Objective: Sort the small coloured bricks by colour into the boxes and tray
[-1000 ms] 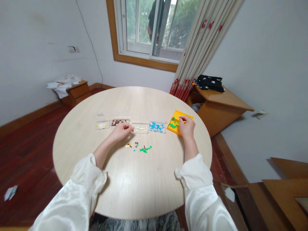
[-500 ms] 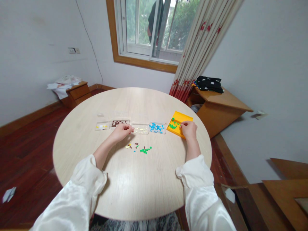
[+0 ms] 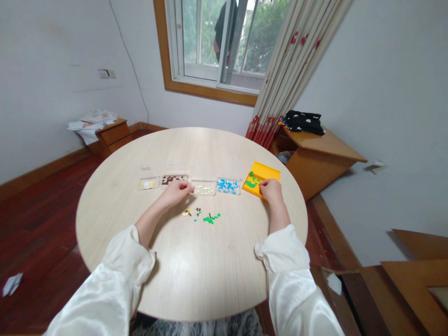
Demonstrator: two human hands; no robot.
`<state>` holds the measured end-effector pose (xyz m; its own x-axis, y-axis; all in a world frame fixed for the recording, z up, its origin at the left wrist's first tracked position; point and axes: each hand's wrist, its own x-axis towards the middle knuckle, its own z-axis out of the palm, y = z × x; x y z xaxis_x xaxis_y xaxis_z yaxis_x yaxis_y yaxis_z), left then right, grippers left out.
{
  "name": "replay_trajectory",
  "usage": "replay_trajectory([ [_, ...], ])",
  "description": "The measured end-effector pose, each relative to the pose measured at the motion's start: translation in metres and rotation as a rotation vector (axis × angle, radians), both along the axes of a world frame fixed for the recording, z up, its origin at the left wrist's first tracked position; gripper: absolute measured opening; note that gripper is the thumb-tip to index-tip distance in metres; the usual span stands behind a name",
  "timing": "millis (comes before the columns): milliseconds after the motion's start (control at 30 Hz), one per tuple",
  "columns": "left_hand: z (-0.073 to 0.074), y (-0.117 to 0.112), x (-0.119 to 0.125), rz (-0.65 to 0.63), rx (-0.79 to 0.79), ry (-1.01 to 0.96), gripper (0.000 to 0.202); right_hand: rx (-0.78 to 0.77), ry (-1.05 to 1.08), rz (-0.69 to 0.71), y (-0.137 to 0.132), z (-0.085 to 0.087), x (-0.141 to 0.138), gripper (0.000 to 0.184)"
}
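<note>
My left hand is closed in a pinch at the left end of the clear box of cream pieces; what its fingertips hold is too small to make out. Over the lower right part of the yellow case, my right hand has its fingertips pinched together, and anything between them is hidden. Small green pieces lie in that case. In front of the boxes, on the table, are loose green pieces and a mixed cluster of yellow, brown and blue pieces.
In the same row stand clear boxes with blue pieces, brown pieces and a few yellow pieces. All rest on a round wooden table. Dark folded cloth lies on a wooden cabinet beyond the right edge.
My right hand has shifted slightly left over the yellow case, closer to the green pieces. The left hand stays nearly still, still pinched.
</note>
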<state>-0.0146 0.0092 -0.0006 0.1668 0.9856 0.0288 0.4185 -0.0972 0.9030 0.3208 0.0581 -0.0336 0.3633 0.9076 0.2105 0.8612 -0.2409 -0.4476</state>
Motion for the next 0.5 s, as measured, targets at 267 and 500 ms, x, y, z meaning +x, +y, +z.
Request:
replay_trajectory([
  [267, 0.002, -0.001, -0.001, -0.003, 0.011, 0.006, 0.029, 0.092, 0.001, -0.009, -0.001, 0.006, -0.007, 0.026],
  [500, 0.003, -0.001, -0.002, -0.002, 0.029, 0.013, 0.03, -0.016, -0.142, 0.144, 0.002, 0.009, -0.02, 0.029],
])
